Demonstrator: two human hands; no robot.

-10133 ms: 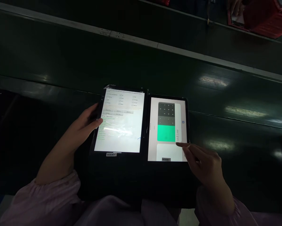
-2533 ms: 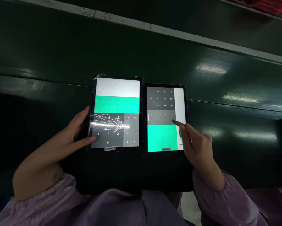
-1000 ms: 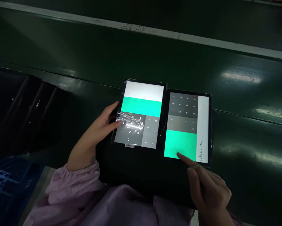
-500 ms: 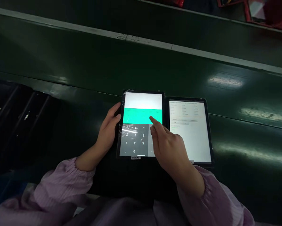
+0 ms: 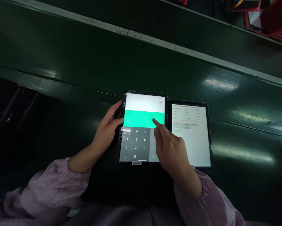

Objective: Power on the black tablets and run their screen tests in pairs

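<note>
A tablet (image 5: 136,147) with a lit calculator screen lies in front of me, clear film at its left side. My left hand (image 5: 106,125) grips its left edge, thumb at the front rim and the other fingers partly hidden behind it. The index finger of my right hand (image 5: 171,147) points onto the green function keys; its other fingers are curled in and hold nothing. Short text shows in the white display field. A second tablet (image 5: 195,147) sits close on the right, showing a light page with rows of checkboxes, partly covered by my right hand.
Both tablets are on a dark green work surface (image 5: 84,62). A pale metal strip (image 5: 150,39) runs across it farther off. Red bins (image 5: 273,22) stand at the far right, and a dark ribbed area (image 5: 15,119) is on the left.
Text has appeared in the calculator's display field, which was blank before. My right index finger remains over the green keys. The whole view has shifted slightly.
</note>
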